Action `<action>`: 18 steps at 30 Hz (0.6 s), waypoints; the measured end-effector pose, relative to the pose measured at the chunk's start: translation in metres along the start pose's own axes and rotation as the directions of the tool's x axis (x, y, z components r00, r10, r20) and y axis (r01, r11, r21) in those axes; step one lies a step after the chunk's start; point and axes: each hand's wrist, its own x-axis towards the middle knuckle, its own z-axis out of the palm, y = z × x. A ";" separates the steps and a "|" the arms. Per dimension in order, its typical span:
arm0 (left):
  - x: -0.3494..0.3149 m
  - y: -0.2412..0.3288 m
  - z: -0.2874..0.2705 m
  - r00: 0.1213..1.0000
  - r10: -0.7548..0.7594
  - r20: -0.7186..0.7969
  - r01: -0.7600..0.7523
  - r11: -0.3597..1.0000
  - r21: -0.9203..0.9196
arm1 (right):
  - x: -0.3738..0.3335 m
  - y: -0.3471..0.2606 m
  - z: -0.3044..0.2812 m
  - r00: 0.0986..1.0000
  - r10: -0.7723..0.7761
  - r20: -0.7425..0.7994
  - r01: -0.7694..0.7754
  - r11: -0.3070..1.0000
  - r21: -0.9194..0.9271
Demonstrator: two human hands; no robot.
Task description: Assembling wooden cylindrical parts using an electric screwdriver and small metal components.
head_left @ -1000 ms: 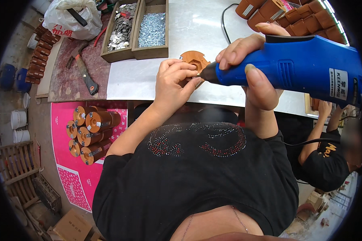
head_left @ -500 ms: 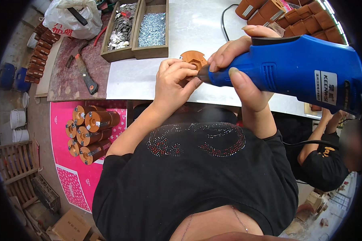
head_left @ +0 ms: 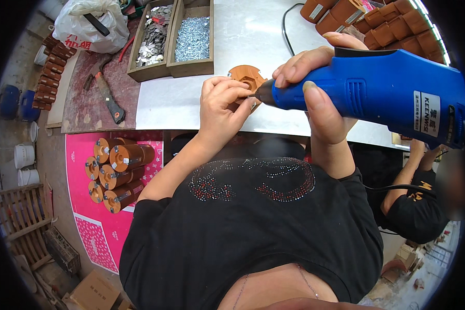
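My right hand (head_left: pixel 320 88) is wrapped round a blue electric screwdriver (head_left: pixel 361 90) lying nearly level, its dark nose pointing left. The thin bit (head_left: pixel 253 95) reaches to the fingertips of my left hand (head_left: pixel 222 106). Thumb and forefinger of that hand are pinched together there, against a round brown wooden piece (head_left: pixel 247 73) with a hollow in its top. Whatever small thing they may pinch is too hidden to make out. The wooden piece stands at the near part of the white table, partly covered by my left fingers and the screwdriver's nose.
Two wooden trays hold metal plates (head_left: pixel 157 36) and screws (head_left: pixel 192 39). A hammer-like tool (head_left: pixel 108 98) and a plastic bag (head_left: pixel 90 26) lie left. Brown cylinders (head_left: pixel 124 157) stand on a pink sheet; more (head_left: pixel 398 31) are stacked far right. A co-worker's arm (head_left: pixel 405 175) shows right.
The screwdriver has drawn slightly right, so more of its bit shows between the nose and my left fingers. My left hand keeps its pinch at the wooden piece.
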 end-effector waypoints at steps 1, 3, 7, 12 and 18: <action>0.000 0.000 0.000 1.000 0.002 -0.001 -0.002 1.000 0.004 | 0.000 -0.001 -0.001 1.000 -0.001 -0.004 0.001 0.999 -0.050; -0.001 -0.001 0.000 1.000 0.002 -0.002 -0.002 1.000 0.009 | 0.000 -0.002 -0.006 1.000 0.009 0.023 -0.008 0.998 -0.058; -0.002 0.000 0.000 0.999 -0.011 0.030 0.011 1.000 -0.004 | -0.001 -0.003 -0.005 0.999 0.039 0.025 -0.038 0.998 -0.048; -0.003 -0.001 0.003 1.000 -0.007 -0.013 0.007 1.000 -0.030 | -0.001 -0.004 -0.003 0.997 0.067 -0.025 -0.068 0.996 -0.051; -0.004 -0.002 0.001 1.000 0.006 0.005 -0.006 1.000 -0.020 | 0.000 -0.006 0.002 0.988 0.132 -0.083 -0.129 0.991 0.043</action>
